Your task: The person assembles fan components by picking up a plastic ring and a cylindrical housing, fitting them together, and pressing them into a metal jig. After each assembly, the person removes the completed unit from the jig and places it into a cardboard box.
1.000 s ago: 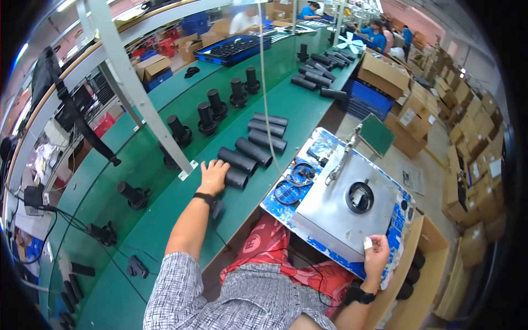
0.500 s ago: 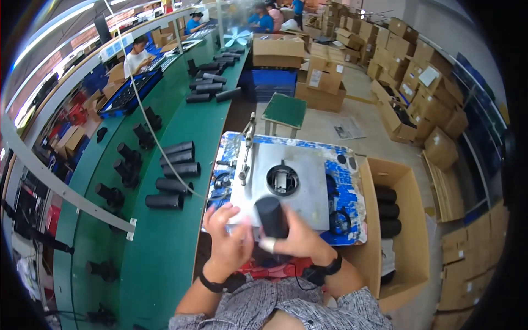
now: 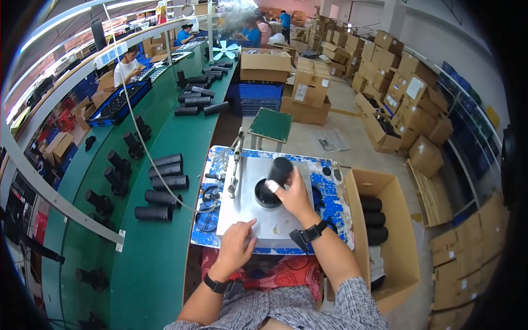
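Green and long, the tabletop (image 3: 165,231) carries rows of black tubes (image 3: 163,180) at the left, and beside it sits a grey metal plate (image 3: 258,217) on a blue-edged fixture. On that plate's near edge the left hand (image 3: 236,246) lies flat, its grip holding nothing. Farther right, the right hand (image 3: 294,197) closes its grip on a black cylinder (image 3: 279,171) tilted over the round socket (image 3: 265,197); pressed down crooked, it could jam or slip toward the cardboard box (image 3: 385,242).

tubes (image 3: 165,181) left of plate (image 3: 247,212) — box (image 3: 385,220) right
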Demonstrator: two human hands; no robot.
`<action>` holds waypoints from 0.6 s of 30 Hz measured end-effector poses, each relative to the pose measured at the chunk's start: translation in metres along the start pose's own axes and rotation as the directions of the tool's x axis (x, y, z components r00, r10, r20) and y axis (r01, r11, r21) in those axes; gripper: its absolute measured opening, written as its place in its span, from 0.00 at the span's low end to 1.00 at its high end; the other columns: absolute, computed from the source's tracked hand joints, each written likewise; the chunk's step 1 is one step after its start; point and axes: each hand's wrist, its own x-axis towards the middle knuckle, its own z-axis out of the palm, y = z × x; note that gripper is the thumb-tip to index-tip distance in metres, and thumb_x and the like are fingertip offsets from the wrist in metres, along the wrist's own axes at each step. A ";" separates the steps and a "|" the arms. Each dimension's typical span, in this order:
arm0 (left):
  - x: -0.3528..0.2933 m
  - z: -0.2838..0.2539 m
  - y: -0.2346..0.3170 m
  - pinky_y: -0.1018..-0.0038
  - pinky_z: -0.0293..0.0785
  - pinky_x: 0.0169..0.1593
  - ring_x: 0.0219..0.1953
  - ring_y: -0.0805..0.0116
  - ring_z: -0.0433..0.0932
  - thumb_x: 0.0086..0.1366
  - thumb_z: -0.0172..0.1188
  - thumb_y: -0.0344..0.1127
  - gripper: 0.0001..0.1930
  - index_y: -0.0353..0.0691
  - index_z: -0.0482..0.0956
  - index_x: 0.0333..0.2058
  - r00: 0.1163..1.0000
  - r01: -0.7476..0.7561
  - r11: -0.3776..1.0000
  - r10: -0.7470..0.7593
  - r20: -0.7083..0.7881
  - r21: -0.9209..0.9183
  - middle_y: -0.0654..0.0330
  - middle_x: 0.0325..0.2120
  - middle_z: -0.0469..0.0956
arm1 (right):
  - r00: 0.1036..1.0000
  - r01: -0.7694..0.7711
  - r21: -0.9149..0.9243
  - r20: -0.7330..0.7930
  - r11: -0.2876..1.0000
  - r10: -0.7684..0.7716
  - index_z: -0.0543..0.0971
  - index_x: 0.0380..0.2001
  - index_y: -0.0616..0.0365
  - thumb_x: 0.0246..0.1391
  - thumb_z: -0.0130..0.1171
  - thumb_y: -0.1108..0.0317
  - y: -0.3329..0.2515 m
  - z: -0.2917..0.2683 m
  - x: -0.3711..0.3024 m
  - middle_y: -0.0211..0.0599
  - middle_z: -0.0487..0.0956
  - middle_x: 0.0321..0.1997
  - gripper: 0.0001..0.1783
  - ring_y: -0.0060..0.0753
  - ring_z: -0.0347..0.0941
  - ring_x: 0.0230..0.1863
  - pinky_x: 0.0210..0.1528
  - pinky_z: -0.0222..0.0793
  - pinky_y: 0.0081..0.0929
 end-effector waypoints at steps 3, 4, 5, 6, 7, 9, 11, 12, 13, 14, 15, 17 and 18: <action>0.001 -0.001 0.000 0.61 0.74 0.46 0.40 0.52 0.77 0.58 0.69 0.25 0.28 0.36 0.76 0.59 1.000 0.003 1.000 -0.003 0.009 0.004 0.53 0.37 0.78 | 0.998 -0.013 -0.343 0.052 0.939 0.033 0.73 0.56 0.63 0.51 0.78 0.55 -0.039 -0.002 0.004 0.48 0.82 0.51 0.36 0.47 0.82 0.52 0.57 0.77 0.39; 0.001 -0.001 0.001 0.61 0.74 0.46 0.40 0.52 0.77 0.58 0.69 0.25 0.28 0.36 0.77 0.58 1.000 0.003 1.000 -0.003 0.011 0.006 0.53 0.37 0.78 | 0.996 -0.012 -0.501 0.072 0.865 0.056 0.75 0.54 0.63 0.48 0.80 0.56 -0.046 -0.004 0.006 0.49 0.83 0.52 0.36 0.48 0.82 0.53 0.58 0.77 0.39; 0.001 -0.001 0.002 0.61 0.74 0.46 0.40 0.52 0.77 0.58 0.69 0.25 0.27 0.36 0.77 0.58 1.000 0.004 1.000 -0.004 0.012 0.009 0.53 0.37 0.78 | 0.996 -0.016 -0.503 0.068 0.864 0.059 0.75 0.54 0.63 0.48 0.80 0.56 -0.046 -0.007 0.008 0.49 0.83 0.52 0.36 0.48 0.82 0.53 0.58 0.77 0.39; 0.000 -0.001 0.002 0.61 0.74 0.46 0.40 0.52 0.77 0.58 0.69 0.25 0.27 0.36 0.77 0.58 1.000 0.004 1.000 -0.004 0.015 0.007 0.53 0.37 0.78 | 0.990 -0.036 -0.480 0.101 0.877 0.096 0.75 0.54 0.63 0.46 0.80 0.55 -0.046 -0.012 0.010 0.51 0.82 0.53 0.37 0.51 0.82 0.53 0.58 0.77 0.41; 0.001 -0.001 0.004 0.61 0.74 0.46 0.40 0.52 0.77 0.58 0.69 0.25 0.26 0.36 0.78 0.57 1.000 0.006 1.000 -0.006 0.012 0.013 0.53 0.37 0.78 | 0.982 -0.053 -0.457 0.137 0.888 0.129 0.75 0.54 0.64 0.44 0.79 0.54 -0.046 -0.018 0.014 0.53 0.82 0.53 0.39 0.54 0.81 0.54 0.58 0.77 0.43; 0.002 0.000 0.006 0.61 0.74 0.46 0.40 0.52 0.77 0.57 0.69 0.25 0.25 0.36 0.79 0.55 1.000 0.010 1.000 -0.010 0.006 0.028 0.53 0.37 0.78 | 0.971 -0.069 -0.434 0.175 0.898 0.160 0.75 0.54 0.64 0.42 0.79 0.53 -0.043 -0.025 0.022 0.55 0.81 0.54 0.40 0.57 0.80 0.55 0.59 0.77 0.45; 0.001 0.000 0.008 0.61 0.74 0.46 0.40 0.52 0.78 0.57 0.69 0.25 0.24 0.36 0.80 0.55 1.000 0.007 1.000 -0.007 0.008 0.027 0.53 0.37 0.78 | 0.945 0.009 -0.451 0.294 0.892 0.139 0.76 0.54 0.63 0.42 0.80 0.55 -0.034 -0.031 0.029 0.55 0.82 0.54 0.38 0.55 0.81 0.55 0.60 0.76 0.43; 0.001 0.000 0.008 0.61 0.74 0.46 0.40 0.52 0.78 0.57 0.69 0.25 0.24 0.37 0.80 0.54 1.000 0.007 1.000 -0.007 0.007 0.031 0.53 0.37 0.78 | 0.926 0.049 -0.454 0.354 0.890 0.130 0.77 0.54 0.63 0.43 0.80 0.56 -0.029 -0.032 0.030 0.54 0.83 0.54 0.38 0.54 0.81 0.56 0.61 0.76 0.42; 0.000 0.000 0.009 0.61 0.73 0.47 0.40 0.52 0.78 0.57 0.69 0.25 0.23 0.37 0.81 0.53 1.000 0.006 0.999 -0.006 0.007 0.034 0.53 0.37 0.78 | 0.926 0.046 -0.456 0.352 0.889 0.132 0.77 0.54 0.63 0.43 0.80 0.56 -0.024 -0.033 0.029 0.54 0.83 0.54 0.38 0.54 0.81 0.56 0.61 0.76 0.42; 0.000 0.000 0.009 0.61 0.73 0.47 0.40 0.52 0.78 0.57 0.69 0.25 0.23 0.37 0.81 0.53 1.000 0.006 0.999 -0.006 0.010 0.032 0.53 0.37 0.78 | 0.930 0.026 -0.361 0.351 0.932 0.110 0.76 0.55 0.63 0.42 0.80 0.56 -0.020 -0.034 0.027 0.55 0.82 0.54 0.39 0.55 0.81 0.55 0.62 0.75 0.43; 0.001 0.001 0.009 0.62 0.74 0.46 0.40 0.53 0.78 0.58 0.69 0.25 0.22 0.37 0.81 0.53 1.000 -0.010 1.000 0.009 0.009 0.027 0.53 0.37 0.78 | 0.934 0.007 -0.263 0.347 0.965 0.088 0.76 0.55 0.63 0.42 0.80 0.55 -0.015 -0.035 0.024 0.56 0.82 0.54 0.39 0.56 0.81 0.55 0.62 0.74 0.43; 0.003 -0.002 0.005 0.64 0.74 0.44 0.39 0.54 0.78 0.60 0.68 0.24 0.20 0.37 0.81 0.52 0.999 -0.034 0.999 0.034 -0.004 0.029 0.53 0.38 0.77 | 0.936 -0.006 -0.156 0.348 0.988 0.060 0.75 0.56 0.63 0.42 0.79 0.55 -0.015 -0.027 0.019 0.57 0.82 0.53 0.40 0.57 0.80 0.55 0.63 0.73 0.44; 0.005 -0.005 0.005 0.64 0.74 0.44 0.39 0.54 0.78 0.60 0.68 0.24 0.20 0.37 0.81 0.52 0.999 -0.032 0.999 0.032 -0.007 0.032 0.53 0.38 0.77 | 0.967 0.016 -0.242 0.249 0.970 0.046 0.76 0.55 0.63 0.42 0.80 0.55 -0.024 -0.018 0.012 0.56 0.83 0.53 0.40 0.56 0.81 0.55 0.62 0.74 0.44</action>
